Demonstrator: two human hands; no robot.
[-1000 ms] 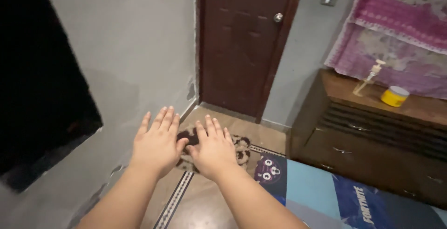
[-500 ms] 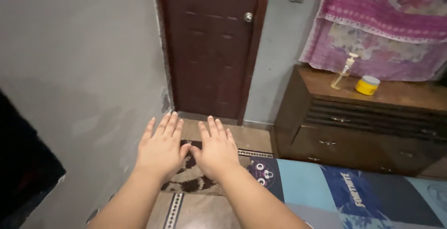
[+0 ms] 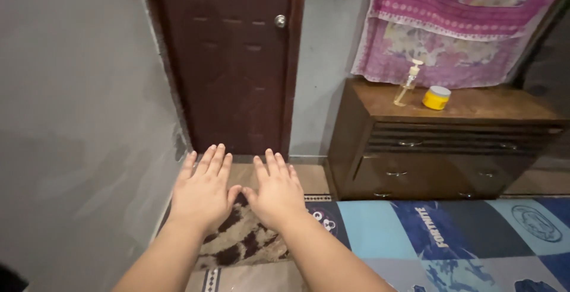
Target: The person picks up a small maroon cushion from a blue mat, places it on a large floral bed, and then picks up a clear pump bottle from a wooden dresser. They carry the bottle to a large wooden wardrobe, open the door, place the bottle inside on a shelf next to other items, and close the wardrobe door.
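My left hand (image 3: 202, 192) and my right hand (image 3: 277, 191) are stretched out in front of me, palms down, side by side with thumbs almost touching. Both hold nothing and their fingers are spread. They hover in the air above a shaggy brown-and-cream doormat (image 3: 234, 241) on the floor. Beyond them stands a shut dark brown door (image 3: 228, 60) with a round metal knob (image 3: 280, 21).
A grey wall (image 3: 77, 120) runs along the left. At right stands a dark wooden chest of drawers (image 3: 439, 149) with a pump bottle (image 3: 405, 84) and a yellow jar (image 3: 436, 97) on top. A pink patterned cloth (image 3: 451, 25) hangs above. A blue patchwork sheet (image 3: 451, 238) covers the lower right.
The view has swung to the right: the dark opening at left has slid out of sight and more of the chest shows. My hands keep the same outstretched pose.
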